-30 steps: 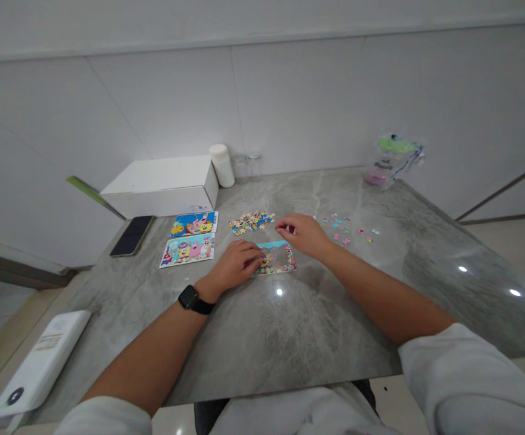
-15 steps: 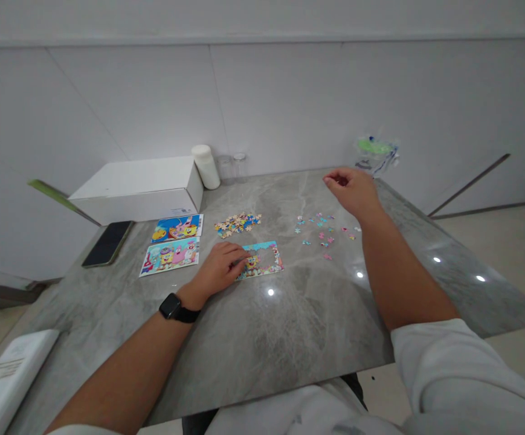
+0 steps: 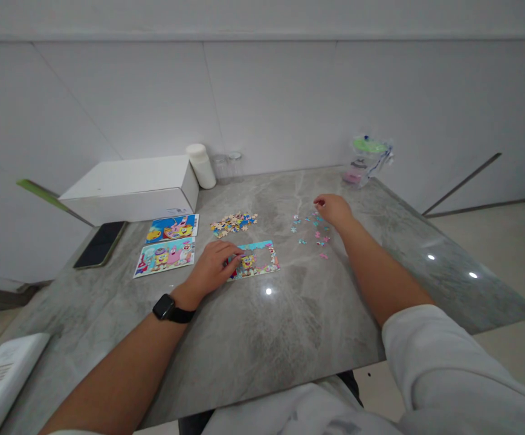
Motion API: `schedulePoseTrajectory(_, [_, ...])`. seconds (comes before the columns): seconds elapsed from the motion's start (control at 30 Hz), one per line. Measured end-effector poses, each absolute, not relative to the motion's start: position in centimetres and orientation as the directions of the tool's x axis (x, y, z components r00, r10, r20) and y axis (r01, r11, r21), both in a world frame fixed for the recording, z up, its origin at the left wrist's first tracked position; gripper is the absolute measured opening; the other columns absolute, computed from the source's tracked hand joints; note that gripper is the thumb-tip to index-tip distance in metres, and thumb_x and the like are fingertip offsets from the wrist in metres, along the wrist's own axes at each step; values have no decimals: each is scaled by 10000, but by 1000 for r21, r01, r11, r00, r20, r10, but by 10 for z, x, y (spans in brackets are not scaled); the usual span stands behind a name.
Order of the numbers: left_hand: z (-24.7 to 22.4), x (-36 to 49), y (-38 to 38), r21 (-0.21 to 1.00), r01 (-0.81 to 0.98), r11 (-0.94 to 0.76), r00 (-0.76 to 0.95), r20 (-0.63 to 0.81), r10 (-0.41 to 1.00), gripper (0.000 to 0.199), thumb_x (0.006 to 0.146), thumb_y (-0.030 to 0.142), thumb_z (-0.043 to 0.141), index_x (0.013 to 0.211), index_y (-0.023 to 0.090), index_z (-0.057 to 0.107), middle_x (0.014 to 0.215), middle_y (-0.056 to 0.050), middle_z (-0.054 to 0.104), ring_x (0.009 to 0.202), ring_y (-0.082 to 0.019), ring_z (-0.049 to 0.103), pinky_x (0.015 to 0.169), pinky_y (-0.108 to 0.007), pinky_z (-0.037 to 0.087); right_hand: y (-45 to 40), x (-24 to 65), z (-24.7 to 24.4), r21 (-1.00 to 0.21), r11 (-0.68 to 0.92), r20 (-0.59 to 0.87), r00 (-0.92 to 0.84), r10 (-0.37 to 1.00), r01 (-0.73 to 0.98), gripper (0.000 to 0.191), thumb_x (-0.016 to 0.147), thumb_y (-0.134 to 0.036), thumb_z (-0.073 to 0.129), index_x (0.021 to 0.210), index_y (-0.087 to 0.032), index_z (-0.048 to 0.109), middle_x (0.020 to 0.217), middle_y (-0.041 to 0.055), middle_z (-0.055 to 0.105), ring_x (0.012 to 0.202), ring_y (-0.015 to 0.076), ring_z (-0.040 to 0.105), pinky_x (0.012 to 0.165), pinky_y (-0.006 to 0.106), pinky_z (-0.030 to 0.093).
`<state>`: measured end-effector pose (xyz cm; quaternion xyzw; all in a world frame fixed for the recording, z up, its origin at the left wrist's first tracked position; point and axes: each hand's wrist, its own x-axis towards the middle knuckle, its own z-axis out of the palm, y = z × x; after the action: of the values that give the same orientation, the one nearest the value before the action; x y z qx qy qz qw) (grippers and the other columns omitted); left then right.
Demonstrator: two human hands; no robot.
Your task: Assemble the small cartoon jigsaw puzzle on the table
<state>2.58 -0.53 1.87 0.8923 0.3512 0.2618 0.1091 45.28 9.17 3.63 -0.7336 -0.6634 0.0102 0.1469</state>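
A partly assembled jigsaw puzzle point(image 3: 262, 246) with a colourful cartoon picture lies on the grey table, a gap right of its middle showing the tabletop. My left hand point(image 3: 214, 264), a black watch on its wrist, rests over the puzzle's left end. Its thumb and forefinger are close together; whatever is between them is too small to name. Loose puzzle pieces point(image 3: 322, 243) in pink and blue are scattered to the right. Above their far edge my right hand point(image 3: 332, 208) is closed in a pinch, its fingertips hiding anything they hold.
Behind the puzzle is a heap of puzzle pieces point(image 3: 234, 223). Two picture cards point(image 3: 165, 257) lie left, beside a phone point(image 3: 101, 244). A white box point(image 3: 130, 190), white bottle point(image 3: 202, 167) and glasses point(image 3: 234, 167) stand by the wall. A plastic bag point(image 3: 366, 160) sits back right.
My right hand has come down and left, from near the plastic bag to the loose pieces. The left hand stays at the puzzle, its fingers drawn slightly back. The view has shifted a little.
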Motion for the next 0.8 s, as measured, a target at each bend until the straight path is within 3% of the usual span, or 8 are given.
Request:
schedulePoseTrajectory(0.17, [17, 26, -4, 369, 572, -733, 618, 393, 681, 248, 1062, 371, 541, 1090, 224, 740, 1048, -75, 772, 994, -232, 691, 948, -421, 509, 95, 457, 16, -142, -88, 81, 100, 992, 986, 317, 957, -207, 607, 1201, -215, 809, 1233, 139, 769, 1135, 254, 684, 981, 334, 495])
schedulePoseTrajectory(0.43, [19, 26, -4, 372, 560, -740, 619, 405, 673, 236, 1060, 361, 550, 1084, 214, 733, 1026, -73, 770, 973, -231, 689, 930, -418, 508, 98, 467, 12, -119, -111, 58, 118, 991, 987, 231, 942, -282, 662, 1095, -209, 820, 1143, 129, 782, 1061, 234, 691, 929, 314, 497])
schedulePoseTrajectory(0.8, [17, 25, -3, 382, 575, -724, 610, 389, 690, 230, 1058, 361, 548, 1097, 232, 734, 1050, -70, 772, 1000, -233, 690, 952, -416, 504, 101, 467, 15, -196, -121, 41, 132, 990, 973, 173, 922, -325, 705, 1002, -189, 777, 1033, 117, 790, 945, 224, 697, 813, 299, 482])
